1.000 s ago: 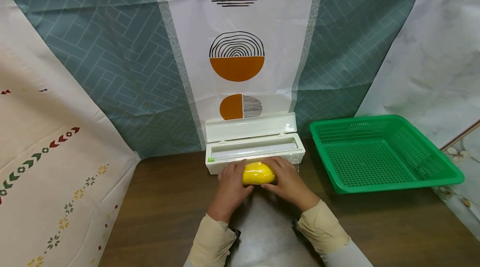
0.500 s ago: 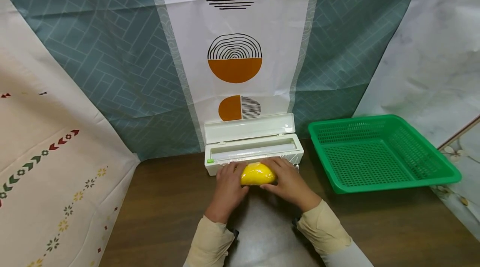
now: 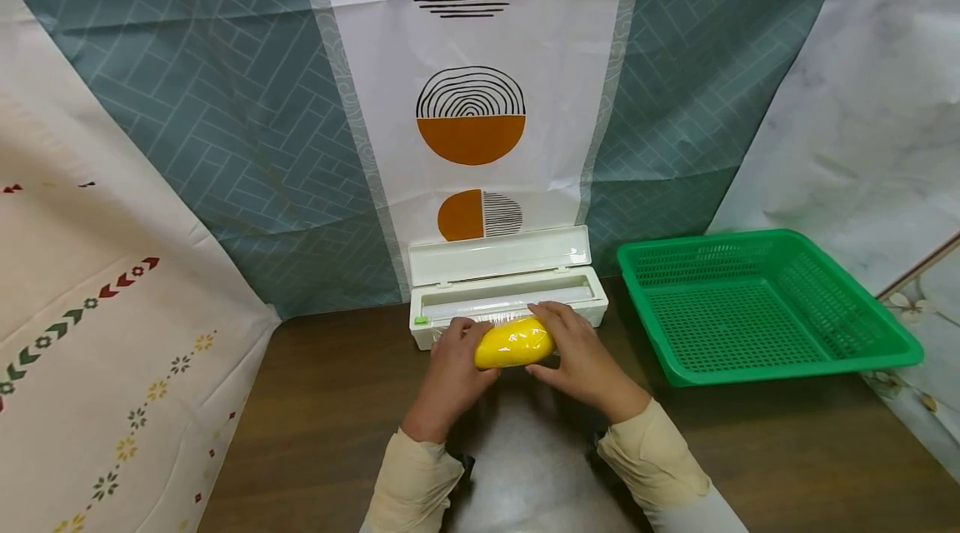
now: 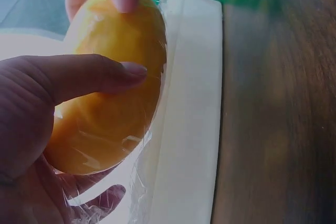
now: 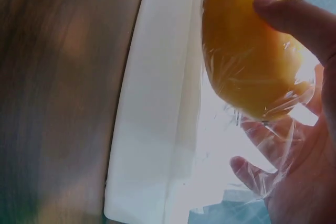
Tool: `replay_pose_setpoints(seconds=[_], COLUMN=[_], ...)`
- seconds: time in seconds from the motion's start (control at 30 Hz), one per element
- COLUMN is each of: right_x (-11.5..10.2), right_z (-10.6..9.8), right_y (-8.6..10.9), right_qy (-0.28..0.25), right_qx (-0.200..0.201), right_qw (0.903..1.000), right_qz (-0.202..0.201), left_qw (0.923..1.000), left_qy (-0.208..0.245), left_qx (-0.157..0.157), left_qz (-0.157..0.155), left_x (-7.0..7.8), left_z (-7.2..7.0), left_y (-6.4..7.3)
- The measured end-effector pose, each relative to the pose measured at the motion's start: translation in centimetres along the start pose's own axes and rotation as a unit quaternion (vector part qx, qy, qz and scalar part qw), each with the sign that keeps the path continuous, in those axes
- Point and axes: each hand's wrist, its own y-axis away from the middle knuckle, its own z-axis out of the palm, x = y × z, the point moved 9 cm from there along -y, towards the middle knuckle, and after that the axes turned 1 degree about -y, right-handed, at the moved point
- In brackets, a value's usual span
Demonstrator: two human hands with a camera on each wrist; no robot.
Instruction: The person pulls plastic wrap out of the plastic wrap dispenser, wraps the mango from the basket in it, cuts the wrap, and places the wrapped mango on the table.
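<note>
Holding the fruit [image 3: 513, 342] by both ends, with left hand [image 3: 452, 366] at nine o'clock and right hand [image 3: 583, 354] at three, partly curled round it, likely to keep the film [image 4: 137, 192] snug; near the open box [image 3: 596, 312] at twelve, presumably for ready access.
</note>
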Motion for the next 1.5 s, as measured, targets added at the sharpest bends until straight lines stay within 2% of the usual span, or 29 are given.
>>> replay_pose_setpoints(seconds=[0.13, 0.27, 0.47, 0.63, 0.8, 0.93, 1.03, 1.17, 1.23, 1.3, 1.5], right_x=[0.3, 1.0, 1.8, 2.1, 2.2, 1.9, 0.8, -1.8, -2.9, -3.4, -2.5], right_z=[0.1, -0.1, -0.7, -1.0, -1.3, -1.5, -2.3, -2.9, -2.6, -1.8, -0.1], right_y=[-0.2, -0.4, -0.7, -0.7, -0.8, -0.9, -1.0, -1.3, -1.4, -1.6, -1.6], right_qy=[-0.012, -0.038, -0.086, -0.103, -0.099, -0.072, -0.031, -0.002, 0.007, 0.028, 0.088], right_qx=[-0.006, -0.003, -0.004, -0.003, 0.000, 0.007, 0.052, 0.110, 0.110, 0.097, 0.077], right_qw=[0.9999, 0.9989, 0.9944, 0.9916, 0.9921, 0.9954, 0.9978, 0.9930, 0.9910, 0.9910, 0.9907], right_qz=[0.006, 0.026, 0.061, 0.078, 0.077, 0.063, 0.028, -0.045, -0.075, -0.088, -0.070], left_qw=[0.9997, 0.9980, 0.9893, 0.9793, 0.9760, 0.9744, 0.9720, 0.9706, 0.9698, 0.9687, 0.9564], left_qy=[0.018, 0.044, 0.113, 0.174, 0.192, 0.201, 0.211, 0.214, 0.214, 0.215, 0.249], left_qx=[-0.005, -0.016, -0.013, -0.015, -0.018, -0.016, -0.017, -0.016, -0.014, -0.015, -0.025], left_qz=[-0.014, -0.042, -0.091, -0.103, -0.102, -0.100, -0.102, -0.109, -0.116, -0.123, -0.150], left_x=[-0.3, -0.9, -1.9, -2.4, -2.7, -3.0, -3.3, -3.8, -3.9, -4.1, -4.7], left_z=[-0.1, -0.2, -0.7, -1.0, -1.2, -1.3, -1.1, -1.0, -1.0, -0.9, -0.5], left_y=[0.0, -0.1, -0.3, -0.3, -0.6, -0.8, -0.8, -0.9, -1.0, -0.9, -1.0])
